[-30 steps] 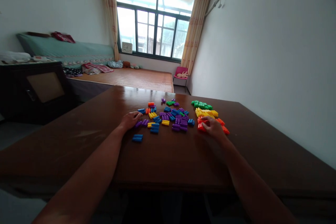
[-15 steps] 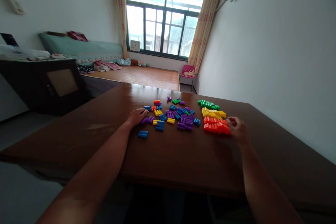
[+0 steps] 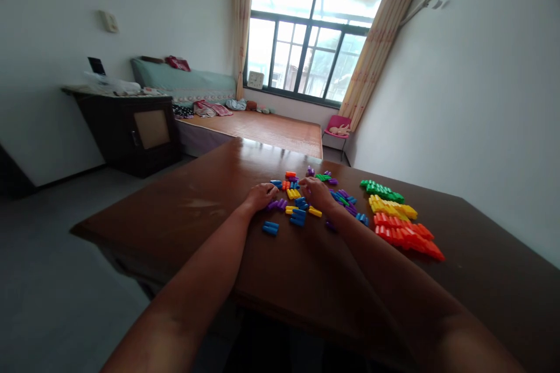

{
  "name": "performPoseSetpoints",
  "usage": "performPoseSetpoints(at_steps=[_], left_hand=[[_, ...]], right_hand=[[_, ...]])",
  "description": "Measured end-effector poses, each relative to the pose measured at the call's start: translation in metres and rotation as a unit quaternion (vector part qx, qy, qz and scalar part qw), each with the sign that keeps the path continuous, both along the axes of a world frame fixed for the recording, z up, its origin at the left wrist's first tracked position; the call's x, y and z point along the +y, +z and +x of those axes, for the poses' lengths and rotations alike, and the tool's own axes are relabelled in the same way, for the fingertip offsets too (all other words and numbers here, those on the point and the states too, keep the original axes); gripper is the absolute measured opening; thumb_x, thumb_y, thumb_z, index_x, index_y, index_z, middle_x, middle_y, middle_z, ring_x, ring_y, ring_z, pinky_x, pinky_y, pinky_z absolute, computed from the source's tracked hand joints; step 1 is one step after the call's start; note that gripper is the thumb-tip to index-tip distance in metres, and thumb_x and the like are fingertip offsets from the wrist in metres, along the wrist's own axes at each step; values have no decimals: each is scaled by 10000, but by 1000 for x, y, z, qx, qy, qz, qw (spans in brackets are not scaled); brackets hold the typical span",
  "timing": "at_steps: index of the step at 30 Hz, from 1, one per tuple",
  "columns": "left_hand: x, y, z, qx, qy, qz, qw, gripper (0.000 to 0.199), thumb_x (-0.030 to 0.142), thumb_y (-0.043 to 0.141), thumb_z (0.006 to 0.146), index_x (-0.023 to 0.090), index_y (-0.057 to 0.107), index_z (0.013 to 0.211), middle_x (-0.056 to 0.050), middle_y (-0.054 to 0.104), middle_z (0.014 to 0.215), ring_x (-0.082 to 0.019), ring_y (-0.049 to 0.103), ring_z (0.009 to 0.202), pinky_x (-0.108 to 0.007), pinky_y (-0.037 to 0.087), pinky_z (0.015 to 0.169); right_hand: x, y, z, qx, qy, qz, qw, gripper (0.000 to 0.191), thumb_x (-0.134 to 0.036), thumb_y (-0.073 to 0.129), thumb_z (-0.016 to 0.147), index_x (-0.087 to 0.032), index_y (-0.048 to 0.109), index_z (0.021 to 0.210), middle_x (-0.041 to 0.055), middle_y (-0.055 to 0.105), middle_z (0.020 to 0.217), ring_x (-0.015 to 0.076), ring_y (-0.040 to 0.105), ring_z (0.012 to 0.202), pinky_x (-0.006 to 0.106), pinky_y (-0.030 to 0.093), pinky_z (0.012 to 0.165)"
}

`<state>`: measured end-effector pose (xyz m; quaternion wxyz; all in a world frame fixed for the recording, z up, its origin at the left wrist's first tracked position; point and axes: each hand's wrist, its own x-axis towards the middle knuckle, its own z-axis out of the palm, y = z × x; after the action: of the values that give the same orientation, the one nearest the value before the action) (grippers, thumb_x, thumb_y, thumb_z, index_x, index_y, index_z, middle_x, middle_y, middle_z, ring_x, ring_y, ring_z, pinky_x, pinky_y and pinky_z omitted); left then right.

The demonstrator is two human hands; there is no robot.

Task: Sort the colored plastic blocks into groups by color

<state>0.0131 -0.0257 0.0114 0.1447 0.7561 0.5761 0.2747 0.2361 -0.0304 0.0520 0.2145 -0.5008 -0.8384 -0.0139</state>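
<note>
My left hand rests on the table, fingers loosely spread, beside a blue plastic piece and purple pieces. My right hand reaches over the loose pile, its fingers apart and nothing visible between them. Its fingertips are close to small orange pieces and yellow pieces. The pieces look like short paired tubes. My right forearm hides part of the purple and blue pile. Nearer me lie a lone blue piece and a blue cluster.
On the right of the brown table are sorted groups: green pieces, yellow pieces and orange-red pieces. Behind stand a bed, a dark cabinet and a pink chair.
My right hand has left the end of the orange-red group and swung left over the loose pile. The view has turned left; my left hand stays near the blue and purple pieces.
</note>
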Motion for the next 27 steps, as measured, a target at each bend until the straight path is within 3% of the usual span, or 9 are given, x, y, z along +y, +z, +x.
performPoseSetpoints(at_steps=[4, 8, 14, 21, 24, 27], left_hand=[[0, 3, 0, 14, 12, -6, 1000, 349, 396, 444, 924, 232, 745, 991, -54, 749, 996, -210, 668, 937, -267, 455, 759], [1, 6, 0, 21, 9, -8, 1000, 344, 385, 442, 924, 239, 747, 989, -54, 750, 995, -216, 670, 945, -266, 451, 749], [7, 1, -2, -5, -6, -3, 1000, 364, 413, 439, 908, 233, 754, 943, -46, 752, 911, -209, 672, 854, -267, 453, 711], [15, -3, -6, -64, -27, -16, 997, 459, 473, 421, 869, 177, 745, 1003, -54, 748, 833, -205, 667, 746, -277, 464, 659], [15, -4, -8, -82, -33, -17, 996, 510, 519, 401, 858, 164, 738, 1000, -54, 738, 800, -204, 661, 705, -280, 462, 622], [16, -5, -8, -89, -31, -19, 995, 541, 550, 398, 843, 157, 731, 1006, -59, 732, 796, -211, 662, 708, -283, 464, 612]], right_hand=[[35, -4, -34, -76, -34, -37, 996, 323, -255, 517, 906, -201, 643, 1199, 93, 680, 1156, 237, 571, 1100, 332, 421, 942], [49, -10, -56, -150, -28, -83, 985, 400, -288, 520, 906, -241, 589, 1297, 89, 655, 1215, 264, 491, 1239, 337, 424, 952], [50, 0, -50, -126, -40, -85, 987, 314, -312, 668, 812, -196, 694, 1103, 102, 645, 1166, 221, 614, 1019, 272, 464, 850], [16, 21, 4, -41, -59, -27, 997, 164, -288, 667, 815, -171, 696, 927, 87, 688, 995, 169, 621, 856, 248, 455, 758], [-6, 29, 50, 38, -82, 3, 996, 167, -324, 640, 826, -164, 670, 864, 57, 699, 829, 150, 617, 745, 242, 440, 687], [-27, 33, 119, 132, -127, 14, 983, 218, -388, 640, 806, -178, 650, 863, 27, 693, 768, 137, 612, 679, 238, 433, 634]])
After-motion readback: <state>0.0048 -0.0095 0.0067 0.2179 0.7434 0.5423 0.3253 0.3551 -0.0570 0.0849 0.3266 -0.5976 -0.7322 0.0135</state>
